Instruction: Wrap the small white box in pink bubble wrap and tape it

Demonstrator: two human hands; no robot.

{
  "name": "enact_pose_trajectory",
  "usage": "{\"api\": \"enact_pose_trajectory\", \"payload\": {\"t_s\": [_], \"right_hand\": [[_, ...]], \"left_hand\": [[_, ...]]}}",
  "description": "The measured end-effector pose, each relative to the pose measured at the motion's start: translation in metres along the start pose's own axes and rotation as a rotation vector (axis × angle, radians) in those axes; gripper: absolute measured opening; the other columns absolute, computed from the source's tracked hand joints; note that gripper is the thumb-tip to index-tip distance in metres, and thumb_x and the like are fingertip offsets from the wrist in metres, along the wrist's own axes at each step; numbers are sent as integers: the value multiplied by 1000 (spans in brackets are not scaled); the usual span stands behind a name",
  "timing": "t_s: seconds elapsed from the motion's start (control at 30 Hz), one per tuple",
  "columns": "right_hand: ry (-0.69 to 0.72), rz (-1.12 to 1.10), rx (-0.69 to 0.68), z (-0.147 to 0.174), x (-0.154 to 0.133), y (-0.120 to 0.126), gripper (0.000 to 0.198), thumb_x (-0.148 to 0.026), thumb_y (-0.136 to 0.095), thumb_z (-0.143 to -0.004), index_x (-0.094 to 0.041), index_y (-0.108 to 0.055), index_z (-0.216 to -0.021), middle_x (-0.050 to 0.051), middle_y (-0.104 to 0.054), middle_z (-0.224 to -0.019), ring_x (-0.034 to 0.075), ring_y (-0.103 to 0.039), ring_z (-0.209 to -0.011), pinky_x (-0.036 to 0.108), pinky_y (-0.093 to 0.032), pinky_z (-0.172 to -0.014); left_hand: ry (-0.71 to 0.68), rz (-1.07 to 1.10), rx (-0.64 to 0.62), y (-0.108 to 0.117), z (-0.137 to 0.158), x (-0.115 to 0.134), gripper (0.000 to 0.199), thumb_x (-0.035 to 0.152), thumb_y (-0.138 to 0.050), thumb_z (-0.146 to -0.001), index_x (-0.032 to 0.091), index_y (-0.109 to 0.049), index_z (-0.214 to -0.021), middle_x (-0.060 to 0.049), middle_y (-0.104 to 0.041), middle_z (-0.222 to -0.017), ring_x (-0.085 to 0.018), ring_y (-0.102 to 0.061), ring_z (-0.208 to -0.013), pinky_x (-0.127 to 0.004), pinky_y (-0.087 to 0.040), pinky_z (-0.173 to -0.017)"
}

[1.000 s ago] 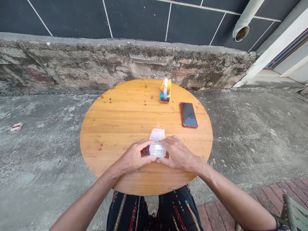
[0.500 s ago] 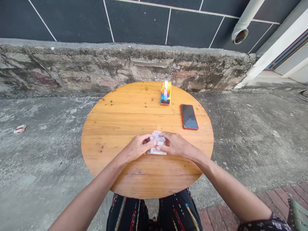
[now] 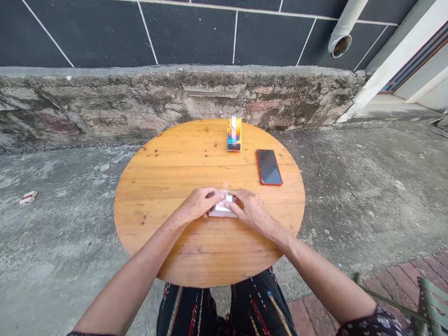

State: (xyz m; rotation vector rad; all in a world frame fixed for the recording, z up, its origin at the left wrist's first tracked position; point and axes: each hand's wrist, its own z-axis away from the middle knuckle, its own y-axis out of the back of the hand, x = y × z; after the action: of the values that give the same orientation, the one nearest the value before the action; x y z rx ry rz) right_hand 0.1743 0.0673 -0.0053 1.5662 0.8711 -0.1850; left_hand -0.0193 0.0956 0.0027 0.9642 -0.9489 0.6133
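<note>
A small, clear plastic packet with a white, red-marked piece inside (image 3: 224, 210) lies on the wooden table in front of me. My left hand (image 3: 201, 204) grips its left side, the thumb on top and the fingers curled at the edge. From the right, my right hand (image 3: 250, 207) holds it too, thumb pressed on its face and fingers along the far edge. The fingers hide part of the packet, and its exact kind is unclear.
A yellow and blue tape dispenser (image 3: 234, 134) stands at the far side of the round table (image 3: 168, 172). A phone with a red case (image 3: 269, 167) lies on the right. A rough stone wall base (image 3: 147, 105) is behind, and a green chair (image 3: 429, 298) is at lower right.
Between my hands the packet now looks flatter, with more of its white, red-marked face showing; earlier its film looked bunched up. Both hands remain on it. The view has shifted slightly.
</note>
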Motion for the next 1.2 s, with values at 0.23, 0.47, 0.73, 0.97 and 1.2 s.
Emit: {"api": "enact_pose_trajectory", "payload": {"t_s": [0.23, 0.47, 0.73, 0.97, 1.2], "right_hand": [[23, -118, -10, 24, -14, -8, 19, -33, -58, -90, -19, -62, -103, 6, -67, -96, 18, -61, -87, 30, -46, -79], [23, -86, -18, 25, -18, -11, 24, -36, -55, -91, -20, -63, -107, 8, -68, -101, 22, -63, -92, 36, -47, -84], [-186, -446, -59, -3, 17, 5, 25, -33, -49, -90, -17, -65, -99, 6, -72, -90, 19, -67, -76, 33, -52, -74], [-39, -296, -191, -50, 24, -1, 23, -23, -50, -87, -19, -68, -100, 5, -72, -101, 19, -67, -90, 32, -50, -81], [122, 51, -372, -93, 24, -1, 25, -10, -51, -81, -20, -72, -90, 2, -73, -92, 18, -66, -85, 26, -45, -75]], "left_hand": [[-20, 11, 140, -19, 39, -14, 37, 50, -52, -85, 15, -63, -92, 0, -59, -66, -12, -55, -53, -23, -46, -49], [-440, -328, 634, -48, 64, -22, 20, 26, -54, -87, 21, -63, -105, -8, -59, -107, -18, -60, -93, -32, -53, -81], [-553, -378, 664, -59, 61, -36, 16, 21, -57, -86, 21, -64, -100, -9, -59, -109, -16, -61, -83, -32, -55, -77], [-588, -348, 679, -60, 59, -39, 17, 19, -59, -84, 21, -63, -100, -9, -58, -108, -15, -60, -82, -31, -55, -75], [-597, -344, 675, -61, 57, -41, 20, 16, -61, -82, 21, -62, -101, -8, -56, -108, -14, -57, -81, -29, -54, -74]]}}
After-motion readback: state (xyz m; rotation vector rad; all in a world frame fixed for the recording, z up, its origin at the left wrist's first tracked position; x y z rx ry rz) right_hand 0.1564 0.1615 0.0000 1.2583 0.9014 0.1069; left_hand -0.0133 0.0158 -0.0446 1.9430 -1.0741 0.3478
